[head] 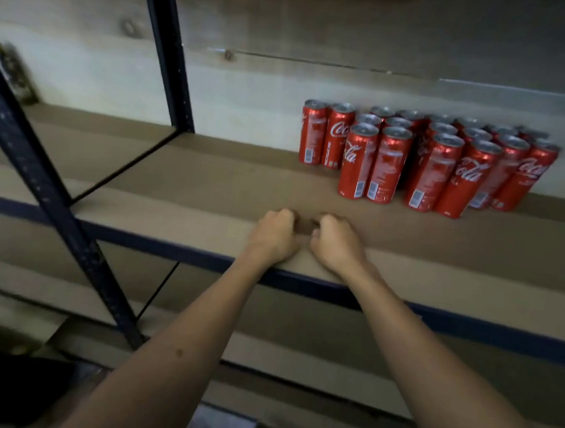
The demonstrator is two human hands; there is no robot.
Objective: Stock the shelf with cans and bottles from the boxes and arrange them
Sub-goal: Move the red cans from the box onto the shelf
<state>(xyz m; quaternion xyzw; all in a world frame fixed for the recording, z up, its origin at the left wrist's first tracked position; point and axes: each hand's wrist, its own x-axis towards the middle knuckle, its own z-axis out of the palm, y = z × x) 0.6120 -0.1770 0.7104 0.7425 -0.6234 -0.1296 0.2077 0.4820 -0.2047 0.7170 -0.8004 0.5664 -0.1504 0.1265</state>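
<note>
**Both hands resting on the shelf board, cans massed to the right**

The left hand (274, 235) and right hand (336, 245) lie close together on the brown shelf (180, 183), near its front edge, fingers curled under. Whether they pinch something small and dark between them cannot be told. The red cans (424, 158) stand upright in tight rows against the back wall, well apart from the hands; packing them rearward presumably leaves the front and left of the board free for further stock.
</note>
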